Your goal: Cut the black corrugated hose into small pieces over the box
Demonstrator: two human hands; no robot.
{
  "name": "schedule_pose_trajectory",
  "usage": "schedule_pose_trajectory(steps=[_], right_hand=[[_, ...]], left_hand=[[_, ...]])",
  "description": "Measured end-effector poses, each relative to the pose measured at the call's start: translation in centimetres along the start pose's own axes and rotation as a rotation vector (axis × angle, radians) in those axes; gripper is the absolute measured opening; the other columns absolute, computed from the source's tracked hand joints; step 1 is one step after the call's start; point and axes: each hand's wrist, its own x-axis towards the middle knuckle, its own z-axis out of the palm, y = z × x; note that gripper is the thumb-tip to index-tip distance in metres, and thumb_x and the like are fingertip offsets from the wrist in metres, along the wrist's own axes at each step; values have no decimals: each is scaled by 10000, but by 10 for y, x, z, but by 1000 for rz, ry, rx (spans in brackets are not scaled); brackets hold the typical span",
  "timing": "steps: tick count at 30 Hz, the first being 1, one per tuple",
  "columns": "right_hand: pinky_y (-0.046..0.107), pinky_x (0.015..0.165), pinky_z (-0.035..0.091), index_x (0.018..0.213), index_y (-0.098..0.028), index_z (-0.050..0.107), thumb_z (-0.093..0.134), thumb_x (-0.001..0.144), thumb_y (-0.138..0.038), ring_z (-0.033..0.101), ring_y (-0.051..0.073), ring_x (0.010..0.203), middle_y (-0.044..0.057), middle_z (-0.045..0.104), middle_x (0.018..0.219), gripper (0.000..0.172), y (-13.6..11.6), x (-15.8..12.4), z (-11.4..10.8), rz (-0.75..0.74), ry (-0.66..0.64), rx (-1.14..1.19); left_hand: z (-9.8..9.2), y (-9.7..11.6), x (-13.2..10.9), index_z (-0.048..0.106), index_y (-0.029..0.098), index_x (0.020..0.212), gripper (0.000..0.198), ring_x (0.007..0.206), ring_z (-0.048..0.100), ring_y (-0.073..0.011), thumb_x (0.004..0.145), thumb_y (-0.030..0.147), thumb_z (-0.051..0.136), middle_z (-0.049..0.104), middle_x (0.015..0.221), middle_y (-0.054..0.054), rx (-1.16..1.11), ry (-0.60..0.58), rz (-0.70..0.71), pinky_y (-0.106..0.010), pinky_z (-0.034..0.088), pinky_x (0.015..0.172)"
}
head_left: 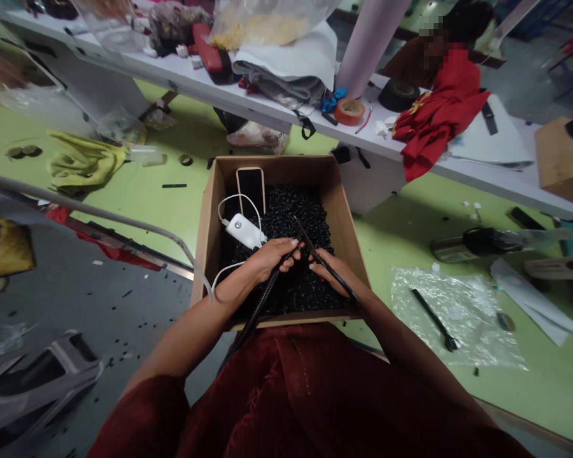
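- Black ribbed strip (261,304), over the near left of the cardboard box (351,235), pinched in the left hand (277,254).
- Right hand (333,267) grips a scissors-like tool (337,276); fingertips best kept clear of its point.
- Small black pieces (298,202) below; white power bank (245,231) far left.

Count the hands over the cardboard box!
2: the left hand, holding a ridged black strip, and, beside it, the right hand, with a thin black piece. Both are over the cardboard box; none there seem hidden.
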Motion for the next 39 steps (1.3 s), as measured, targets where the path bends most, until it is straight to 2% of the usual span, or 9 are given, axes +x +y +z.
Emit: schedule_pose_trajectory(steps=[9,14,17,21,24,26,30,34,39], right_hand=[[283,689,437,870,-218,558,480,812,-300,606,176,725,14,646,791,128,3,3,4,-23,107,-59],[257,569,438,887,-225,544,485,820,-341,572,153,587,-19,586,649,146,5,5,6,28,121,-14],[238,483,425,925,-227,531,490,827,-389,519,127,476,-51,529,580,194,8,5,7,87,132,77],[231,456,439,971,-219,532,481,839,-444,499,109,450,-54,523,597,266,9,5,6,109,129,194],[226,459,443,1000,-215,533,486,839,-467,507,107,470,-48,533,611,302,9,5,5,125,146,236],[229,479,454,1040,-215,525,487,842,-470,528,114,505,-38,551,637,325,10,6,6,131,151,259],[282,610,508,1134,-217,502,482,859,-440,589,143,629,9,611,777,355,15,8,7,84,148,248],[356,816,495,1189,-213,491,488,869,-448,620,194,842,56,629,982,397,19,9,6,-13,125,165],[378,864,473,1212,-217,474,501,867,-447,602,229,957,59,637,1027,416,15,6,4,-49,81,117]], left_hand=[[0,-1,2,581,94,866,183,400,356,-11,857,276,572,515,643,9,46,90,40,-134,210,352],[-1,0,3,589,87,906,184,405,349,-17,892,246,497,507,641,2,8,81,16,-146,207,358],[-2,1,3,596,90,952,177,422,361,-25,873,213,496,509,653,-3,-58,20,-1,-156,214,365],[-2,5,-5,572,121,1009,200,468,408,-31,812,154,557,493,678,13,-121,-147,-11,-153,275,405],[0,8,-13,519,184,1111,326,494,445,-45,816,275,623,510,724,17,-103,-261,-17,-160,316,425],[0,8,-14,481,207,1139,380,469,417,-42,818,343,632,508,713,24,-78,-276,-13,-153,286,406],[-1,5,-11,486,161,1049,277,414,304,-14,856,340,573,461,645,39,-37,-155,22,-129,173,373],[0,1,-6,514,134,1018,263,404,290,-22,909,367,459,434,621,41,102,15,103,-137,179,364],[2,-3,-3,506,171,980,175,415,315,-28,906,322,459,436,643,47,255,95,213,-141,196,368]])
